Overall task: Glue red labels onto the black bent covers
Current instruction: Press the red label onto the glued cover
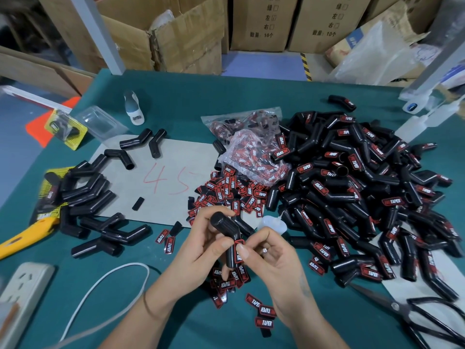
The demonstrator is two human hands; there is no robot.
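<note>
Pressing down on a red label (pixel 239 250) with the right thumb, right hand (pixel 270 258) curled round the lower leg of a black bent cover (pixel 230 238) and pinching the label flat against it. Gripped from the other side by the left hand (pixel 201 245), fingers wrapped about the cover's upper leg, capped end pointing up and away. Held above the green table (pixel 176 102), close to the body, between both wrists.

Scattered directly beneath the hands, loose labels (pixel 263 316) lying face up and face down on the cloth. Just beyond the knuckles, a small clear glue bottle (pixel 273 224) lying at the edge of a thick heap of labels (pixel 231 192). Behind that heap, a crumpled plastic bag (pixel 254 157) stuffed with more labels.

Spread wide to the right, a large pile of labelled covers (pixel 364 187). To the left, a smaller group of plain covers (pixel 93 197) resting partly on a grey sheet (pixel 161 170) marked 45 in red. Near the left edge, a yellow utility knife (pixel 22 238), a power strip (pixel 22 293) and a white cable (pixel 105 280). At the lower right, black scissors (pixel 412 311). Along the far side, cardboard boxes (pixel 261 21).
</note>
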